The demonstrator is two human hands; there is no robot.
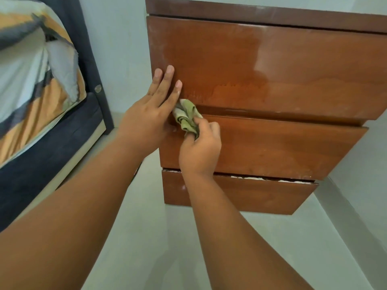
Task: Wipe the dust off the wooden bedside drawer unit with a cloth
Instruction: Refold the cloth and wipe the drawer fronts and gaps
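Note:
The wooden bedside drawer unit (272,80) fills the upper right, with three reddish-brown drawer fronts stacked under a top board. The top drawer front shows a damp, darker patch with a pale dusty area around it. My left hand (150,114) lies flat on the left edge of the top drawer front, fingers spread. My right hand (201,149) grips a crumpled green-and-white cloth (186,116) and presses it into the gap between the top and middle drawers, near the left end. White chipping shows along the top edge of the bottom drawer (240,193).
A bed (41,143) with a dark frame and a grey, orange and white cover stands at the left. A dark post (92,65) of the bed rises close to the unit. Pale floor (167,248) lies below, and a pale wall (360,195) runs on the right.

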